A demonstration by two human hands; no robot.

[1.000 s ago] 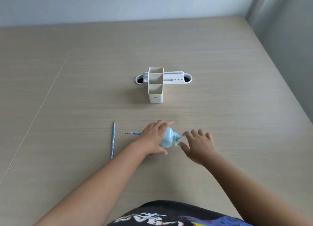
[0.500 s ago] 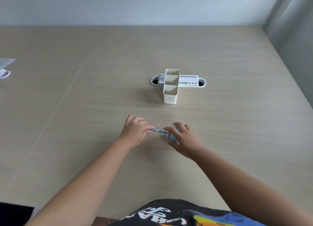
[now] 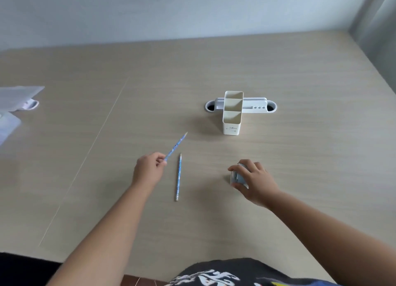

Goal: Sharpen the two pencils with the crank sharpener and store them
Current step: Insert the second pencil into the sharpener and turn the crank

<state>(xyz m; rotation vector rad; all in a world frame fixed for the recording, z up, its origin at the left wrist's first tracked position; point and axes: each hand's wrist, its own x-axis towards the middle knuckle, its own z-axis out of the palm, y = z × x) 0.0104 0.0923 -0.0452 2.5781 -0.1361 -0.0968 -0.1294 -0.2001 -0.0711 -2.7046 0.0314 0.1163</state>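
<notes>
My left hand point(image 3: 149, 170) pinches the lower end of a blue patterned pencil point(image 3: 176, 145), which slants up and to the right with its tip in the air. A second blue pencil point(image 3: 178, 176) lies flat on the wooden table, pointing away from me, just right of that hand. My right hand point(image 3: 254, 179) wraps around the light blue crank sharpener point(image 3: 236, 176) resting on the table; most of the sharpener is hidden under the fingers. A cream pen holder point(image 3: 232, 122) with three open compartments stands farther back.
A white cable tray point(image 3: 255, 105) with oval openings sits in the table behind the holder. White paper and a plastic item point(image 3: 17, 101) lie at the far left. The table's right edge meets a grey wall.
My left hand has pulled the pencil out of the sharpener and swung it to the left and upward. My right hand still covers the sharpener. The view has shifted, so the second pencil shows again.
</notes>
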